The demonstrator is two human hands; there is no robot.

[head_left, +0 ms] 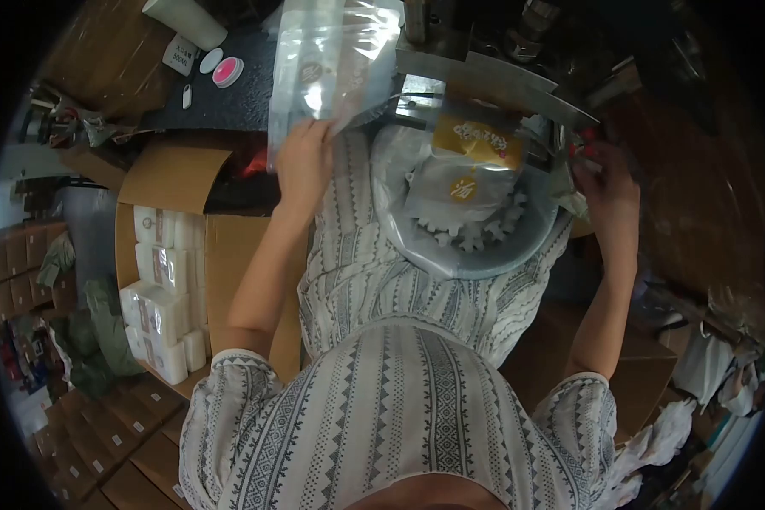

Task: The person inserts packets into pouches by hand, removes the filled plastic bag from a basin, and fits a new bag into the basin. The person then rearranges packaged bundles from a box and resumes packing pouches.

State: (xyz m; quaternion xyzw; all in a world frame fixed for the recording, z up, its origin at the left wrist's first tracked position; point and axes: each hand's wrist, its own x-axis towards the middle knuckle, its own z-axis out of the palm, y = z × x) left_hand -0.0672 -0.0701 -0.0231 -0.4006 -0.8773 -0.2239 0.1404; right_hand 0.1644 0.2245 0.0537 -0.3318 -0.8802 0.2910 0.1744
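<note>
My left hand (pixel 306 161) is closed on the lower edge of clear plastic bags (pixel 336 64) with faint print, which lie on the dark work surface. On my lap rests a basin (pixel 463 265) lined with clear plastic. White notched pieces (pixel 467 231) lie in it, partly under a clear pouch with yellow print (pixel 476 157). My right hand (pixel 608 174) is to the right of the basin, its fingers curled beside something red (pixel 588 138) and crumpled plastic (pixel 567 183). What the right fingers hold is too dark to make out.
Metal machine parts (pixel 518 81) stand behind the basin. To my left, an open carton (pixel 255 280) holds several wrapped white packs (pixel 157 310). A white cup (pixel 185 21) and an open pink pot (pixel 228 72) are on the dark work surface (pixel 251 81). Cartons (pixel 102 433) are stacked lower left.
</note>
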